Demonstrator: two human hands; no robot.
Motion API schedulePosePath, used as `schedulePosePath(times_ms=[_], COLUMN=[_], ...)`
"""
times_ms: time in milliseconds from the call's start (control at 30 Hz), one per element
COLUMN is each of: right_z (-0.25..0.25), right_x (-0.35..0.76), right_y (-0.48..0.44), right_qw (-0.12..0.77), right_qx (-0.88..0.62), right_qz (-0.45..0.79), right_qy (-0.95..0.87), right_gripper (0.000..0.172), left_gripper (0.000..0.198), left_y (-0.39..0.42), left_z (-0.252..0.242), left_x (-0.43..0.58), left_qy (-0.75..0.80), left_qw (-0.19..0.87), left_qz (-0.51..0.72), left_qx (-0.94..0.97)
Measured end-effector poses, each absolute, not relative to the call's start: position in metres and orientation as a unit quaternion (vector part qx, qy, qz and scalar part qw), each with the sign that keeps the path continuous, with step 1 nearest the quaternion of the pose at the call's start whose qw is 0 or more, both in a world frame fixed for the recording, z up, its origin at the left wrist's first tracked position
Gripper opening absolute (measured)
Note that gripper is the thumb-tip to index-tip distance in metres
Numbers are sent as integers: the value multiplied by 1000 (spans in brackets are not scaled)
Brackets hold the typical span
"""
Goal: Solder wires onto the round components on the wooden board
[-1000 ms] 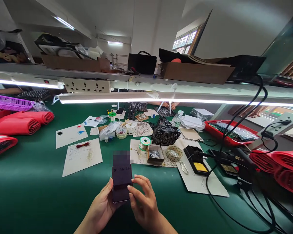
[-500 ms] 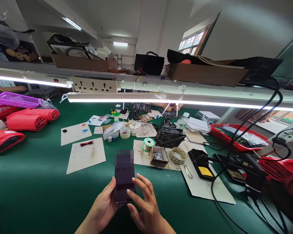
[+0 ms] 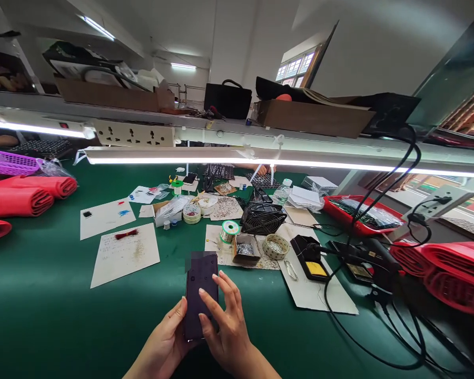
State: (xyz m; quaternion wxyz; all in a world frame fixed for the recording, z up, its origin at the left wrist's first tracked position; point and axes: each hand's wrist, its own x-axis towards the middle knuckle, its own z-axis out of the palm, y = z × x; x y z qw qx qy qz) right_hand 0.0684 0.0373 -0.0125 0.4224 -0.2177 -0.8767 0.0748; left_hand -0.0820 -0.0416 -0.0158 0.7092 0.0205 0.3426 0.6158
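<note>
The left hand [image 3: 166,337] is pinching the phone [image 3: 198,281] by its lower part; the right hand [image 3: 228,327] is reaching over it, grip spread.

On the table [image 3: 55,316], a sheet [image 3: 112,266] bearing a wire bundle [image 3: 126,235] lay left of the phone [image 3: 202,279]; beyond the phone, rightward, stood a spool [image 3: 230,231] and a box [image 3: 246,259], a fan [image 3: 263,220] behind the box, a soldering stand [image 3: 300,251] farther right

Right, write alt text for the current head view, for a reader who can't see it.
A person's left hand holds a dark phone above a green table, the right hand at or just over it. Beyond sit a wire spool and a black fan; red rolled bundles lie at both sides.
</note>
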Motion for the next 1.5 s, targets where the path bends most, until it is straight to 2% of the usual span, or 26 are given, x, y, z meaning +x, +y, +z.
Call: schedulePosePath(times_ms=[133,300,433,567,633,833,1000,1133,1233,1367,1500], right_z=[-9,-5,-6,-7,-6,-6,-5,-4,-6,-9,-10], right_x=[67,75,74,67,66,73,73,68,65,64,67], right_y=[38,51,48,34,30,40,41,34,32,32,33], right_qw=[414,478,488,445,423,464,476,438,396,358,367], right_qx=[-199,-257,-260,-198,-180,-224,-222,-212,-227,-239,-232], right_qz=[54,56,68,69,65,67,61,54,47,39,40], right_qy=[-887,-838,-831,-871,-886,-855,-849,-872,-889,-902,-900], right_gripper=[40,18,21,38,41,20,30,47,52,55,54], left_gripper=[34,43,49,34,29,37,36,31,27,40,48], left_y=[-42,-43,-42,-41,-41,-41,-42,-42,-43,-45,-46], left_z=[-17,-16,-20,-16,-11,-3,0,-3,-8,-15,-17], left_x=[-80,-85,-86,-84,-83,-84,-85,-82,-81,-80,-81], left_qy=[346,329,336,359,367,342,349,359,362,356,350], left_qw=[710,719,704,695,693,714,706,698,696,701,707], left_qz=[613,611,625,623,621,612,616,619,620,618,613], left_qx=[16,33,26,0,-11,4,-7,-13,1,24,36])
